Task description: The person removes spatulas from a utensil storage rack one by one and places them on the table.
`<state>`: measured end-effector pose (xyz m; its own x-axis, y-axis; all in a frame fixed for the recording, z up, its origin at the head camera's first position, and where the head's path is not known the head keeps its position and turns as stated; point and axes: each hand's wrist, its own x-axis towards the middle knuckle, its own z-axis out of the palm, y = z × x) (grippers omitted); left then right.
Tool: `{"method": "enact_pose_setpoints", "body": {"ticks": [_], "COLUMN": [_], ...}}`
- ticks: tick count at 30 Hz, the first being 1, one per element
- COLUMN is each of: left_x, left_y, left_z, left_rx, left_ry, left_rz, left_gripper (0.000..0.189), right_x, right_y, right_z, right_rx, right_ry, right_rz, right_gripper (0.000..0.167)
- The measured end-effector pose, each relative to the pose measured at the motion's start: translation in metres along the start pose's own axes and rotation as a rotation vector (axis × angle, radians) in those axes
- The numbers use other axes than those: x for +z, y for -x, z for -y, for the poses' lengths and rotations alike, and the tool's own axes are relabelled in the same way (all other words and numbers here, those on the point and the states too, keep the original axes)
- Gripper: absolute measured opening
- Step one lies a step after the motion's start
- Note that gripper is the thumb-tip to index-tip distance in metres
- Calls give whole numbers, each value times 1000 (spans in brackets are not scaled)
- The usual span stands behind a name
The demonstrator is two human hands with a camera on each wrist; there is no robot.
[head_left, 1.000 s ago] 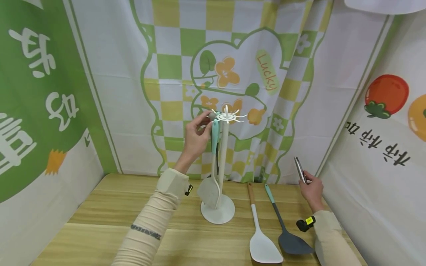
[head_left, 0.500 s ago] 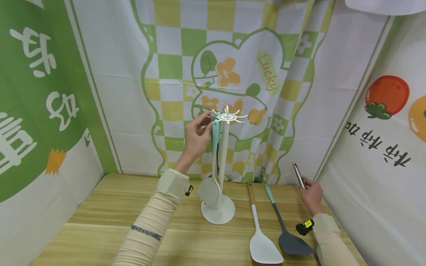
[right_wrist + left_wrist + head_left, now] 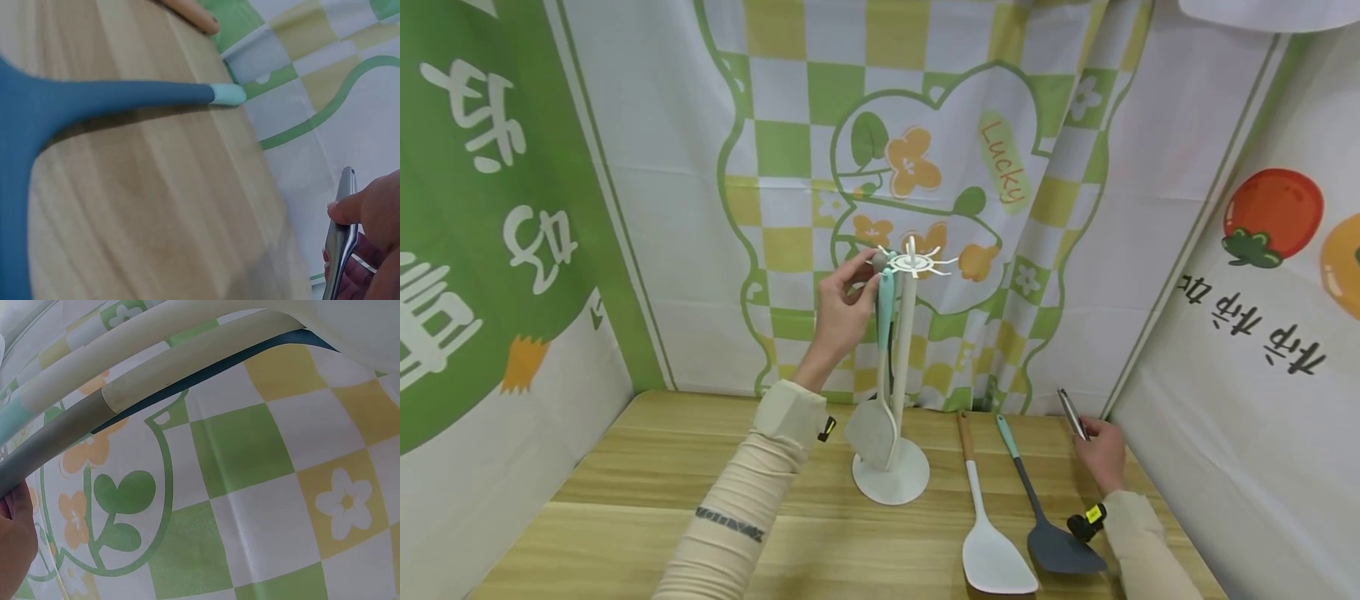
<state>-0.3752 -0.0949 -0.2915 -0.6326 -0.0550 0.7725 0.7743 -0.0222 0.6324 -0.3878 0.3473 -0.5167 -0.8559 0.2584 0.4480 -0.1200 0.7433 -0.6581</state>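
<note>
At the top of a white utensil stand (image 3: pixel 905 358), my left hand (image 3: pixel 842 312) pinches the grey end of a utensil handle (image 3: pixel 56 440) beside the hooks. That utensil's lower end is hidden in the head view. Next to those fingers hangs a spatula with a mint handle (image 3: pixel 886 312) and a pale blade. Over the right side of the table, my right hand (image 3: pixel 1103 454) grips a slim silver metal handle (image 3: pixel 1072 412), thumb along it in the right wrist view. What the metal handle belongs to is out of sight.
A white spatula (image 3: pixel 992 554) with a wooden handle end lies on the wooden table (image 3: pixel 662 467), right of the stand. Beside it lies a dark blue-grey spatula (image 3: pixel 1063 550) with a mint tip. Printed cloth walls (image 3: pixel 655 167) close in the back and sides.
My right hand has come slightly down and left with the metal handle, whose tip is lower. The left hand stays at the hooks, and the stand has not moved.
</note>
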Motion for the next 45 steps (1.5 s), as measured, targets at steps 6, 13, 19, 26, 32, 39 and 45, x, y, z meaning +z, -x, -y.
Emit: {"method": "enact_pose_setpoints", "body": {"ticks": [6,13,19,26,32,39,45], "left_x": [-1,-1,-1,-1,-2,-1,1], "left_y": [0,1,3,5,5,4,1], "left_z": [1,1,1,2,0,0,-1], "left_rx": [2,-13,-28,-34,-20,1,-3], "left_ry": [4,0,0,-4,-7,-12,-18], "left_rz": [-1,-2,-8,-9,-7,0,0], "left_gripper": [37,37,38,38,38,38,37], "right_x": [1,4,5,4,5,5,3], "right_y": [7,11,17,23,24,22,13], "right_z": [-4,-11,-15,-16,-15,-13,-11], "right_rx": [35,65,73,88,95,92,109], "right_ry": [52,91,87,94,102,112,149], "right_rz": [70,145,170,168,170,174,255], "right_gripper": [30,35,33,31,30,29,29]}}
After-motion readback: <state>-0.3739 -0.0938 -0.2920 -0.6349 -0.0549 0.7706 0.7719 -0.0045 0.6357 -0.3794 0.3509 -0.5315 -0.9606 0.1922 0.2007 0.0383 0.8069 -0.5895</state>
